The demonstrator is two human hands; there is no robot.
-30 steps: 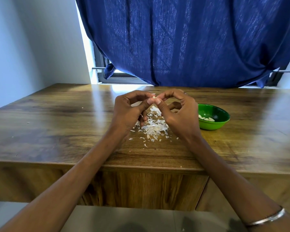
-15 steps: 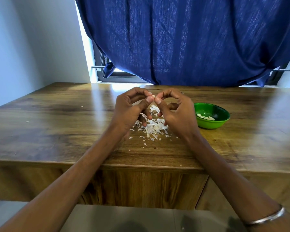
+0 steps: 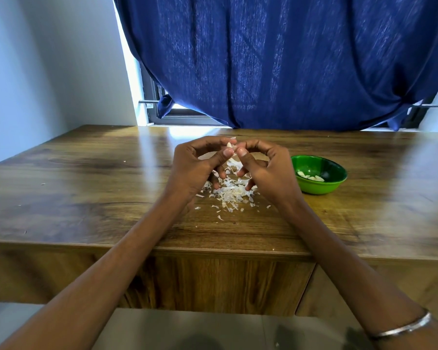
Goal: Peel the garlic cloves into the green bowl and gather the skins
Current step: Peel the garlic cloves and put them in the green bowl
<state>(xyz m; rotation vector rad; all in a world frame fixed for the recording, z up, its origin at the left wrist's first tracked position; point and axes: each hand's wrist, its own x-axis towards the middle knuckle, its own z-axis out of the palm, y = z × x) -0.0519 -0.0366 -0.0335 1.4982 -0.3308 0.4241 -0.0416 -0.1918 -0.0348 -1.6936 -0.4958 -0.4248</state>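
The left hand [image 3: 195,168] and right hand [image 3: 268,170] meet above the wooden table [image 3: 86,198], fingertips pinching one garlic clove [image 3: 230,145] between them. The pile of skins [image 3: 229,192] lies on the table directly below. The green bowl [image 3: 319,175], holding peeled cloves [image 3: 310,176], stands just right of the right hand

A single wide-angle head view looks forward and down from the person's seat across the tabletop [image 3: 86,198], close above both forearms, facing the blue curtain [image 3: 288,59] behind
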